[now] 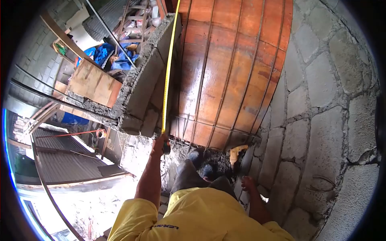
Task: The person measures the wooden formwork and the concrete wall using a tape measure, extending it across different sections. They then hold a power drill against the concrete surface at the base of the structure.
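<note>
My left hand is closed around a tape measure with a dark case. Its yellow blade runs out straight along the left side of the reddish-brown panel, up past the top of the view. By the rough block wall on the right hangs my right hand, its fingers curled; whether anything is inside them is hidden. A yellow power tool, like a drill, rests near my feet, a little ahead of my right hand. Steel rebar forms a grid across the panel.
On the right rises a concrete block wall; a lower block wall edges the panel's left. Rebar rods stick out leftward. Beyond lie a plywood piece, blue tarps and, lower down, a corrugated roof.
</note>
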`<state>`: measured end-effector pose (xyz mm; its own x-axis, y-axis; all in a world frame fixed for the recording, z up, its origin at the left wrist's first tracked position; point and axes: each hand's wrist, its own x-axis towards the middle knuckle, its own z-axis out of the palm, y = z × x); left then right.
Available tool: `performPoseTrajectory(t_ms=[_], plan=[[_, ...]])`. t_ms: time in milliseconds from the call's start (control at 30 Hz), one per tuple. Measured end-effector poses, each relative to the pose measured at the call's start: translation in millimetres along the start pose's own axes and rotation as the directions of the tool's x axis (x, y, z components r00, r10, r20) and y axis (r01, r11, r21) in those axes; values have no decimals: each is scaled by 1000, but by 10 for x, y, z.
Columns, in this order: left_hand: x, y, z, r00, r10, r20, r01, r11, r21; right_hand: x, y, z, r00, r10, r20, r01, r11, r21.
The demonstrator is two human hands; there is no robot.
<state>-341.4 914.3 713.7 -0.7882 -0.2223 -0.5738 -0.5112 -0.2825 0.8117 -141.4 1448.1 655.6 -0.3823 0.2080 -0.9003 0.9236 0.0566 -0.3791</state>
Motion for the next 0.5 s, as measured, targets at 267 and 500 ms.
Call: performPoseTrajectory(t_ms=[267, 500], plan=[[170, -59, -47, 999, -9, 47, 8, 1000, 5, 100, 135, -52, 1000, -11, 0, 11, 999, -48], [529, -722, -416, 942, 220, 253, -229, 973, 4, 266, 437, -102, 999, 25, 25, -27, 998, 48]])
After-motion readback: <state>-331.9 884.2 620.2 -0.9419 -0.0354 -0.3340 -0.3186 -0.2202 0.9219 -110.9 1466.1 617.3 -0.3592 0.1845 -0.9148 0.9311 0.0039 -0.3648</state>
